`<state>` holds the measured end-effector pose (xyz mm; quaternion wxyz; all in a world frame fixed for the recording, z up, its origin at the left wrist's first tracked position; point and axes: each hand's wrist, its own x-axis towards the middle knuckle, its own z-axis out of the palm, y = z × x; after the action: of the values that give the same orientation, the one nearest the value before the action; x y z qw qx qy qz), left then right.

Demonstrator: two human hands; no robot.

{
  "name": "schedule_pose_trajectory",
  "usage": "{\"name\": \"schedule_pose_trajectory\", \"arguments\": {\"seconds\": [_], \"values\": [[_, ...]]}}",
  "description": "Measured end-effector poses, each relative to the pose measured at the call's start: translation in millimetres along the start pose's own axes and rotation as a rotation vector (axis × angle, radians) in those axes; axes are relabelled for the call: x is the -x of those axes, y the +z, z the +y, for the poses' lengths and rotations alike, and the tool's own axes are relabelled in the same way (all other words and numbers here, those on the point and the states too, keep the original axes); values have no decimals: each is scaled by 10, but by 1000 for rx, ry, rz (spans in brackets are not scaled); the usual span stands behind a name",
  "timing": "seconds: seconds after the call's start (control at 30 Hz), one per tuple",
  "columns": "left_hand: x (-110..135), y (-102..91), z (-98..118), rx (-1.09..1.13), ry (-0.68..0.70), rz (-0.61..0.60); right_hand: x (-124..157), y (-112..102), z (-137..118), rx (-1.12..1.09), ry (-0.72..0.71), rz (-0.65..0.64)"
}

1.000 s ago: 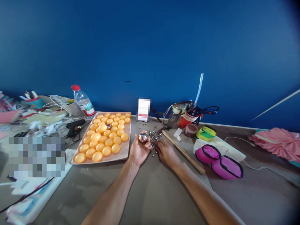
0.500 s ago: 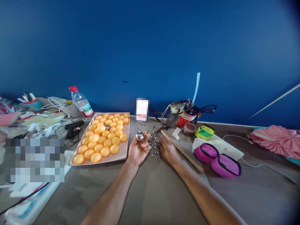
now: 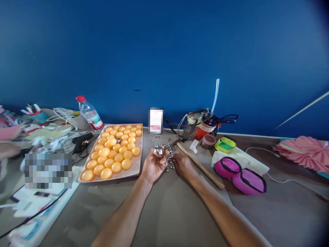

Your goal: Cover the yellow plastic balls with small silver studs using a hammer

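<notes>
My left hand (image 3: pixel 154 167), palm up, is closed around a shiny silver-studded ball (image 3: pixel 158 151) with its fingertips. Just to the right, my right hand (image 3: pixel 183 165) rests on the table with its fingers drawn together at the edge of a scattered pile of small silver beads (image 3: pixel 169 148). Whatever sits between its fingertips is too small to make out. Left of my hands stands a shallow white tray (image 3: pixel 136 161) filled with orange balls (image 3: pixel 116 167). Among them lies one silver-studded ball (image 3: pixel 118 140).
A wooden stick (image 3: pixel 203 168) lies beside my right hand. Farther right are magenta mesh pouches (image 3: pixel 248 181), a yellow-green case (image 3: pixel 225 144) and a small round tub (image 3: pixel 208 141). A water bottle (image 3: pixel 89 115) and a glue gun (image 3: pixel 81 141) stand left; another person's hand (image 3: pixel 9 151) shows there.
The silver-studded ball in my left hand has shifted slightly right and down, toward the beads. My right hand has barely moved. At the far left, another person's hand has come farther into view.
</notes>
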<state>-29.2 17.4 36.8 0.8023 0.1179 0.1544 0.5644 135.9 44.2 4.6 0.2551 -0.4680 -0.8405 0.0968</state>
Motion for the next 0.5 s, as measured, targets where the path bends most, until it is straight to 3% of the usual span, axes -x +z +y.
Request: {"name": "schedule_pose_trajectory", "arguments": {"seconds": [0.1, 0.27, 0.5], "values": [[-18, -12, -17, -33, 0, 30, -8, -17, -15, -98, 25, 43], [-44, -23, -31, -57, 101, 94, -34, -102, -102, -446, 109, 170], [-41, 6, -64, -78, 163, 80, -15, -165, -326, -890, 271, 124]]}}
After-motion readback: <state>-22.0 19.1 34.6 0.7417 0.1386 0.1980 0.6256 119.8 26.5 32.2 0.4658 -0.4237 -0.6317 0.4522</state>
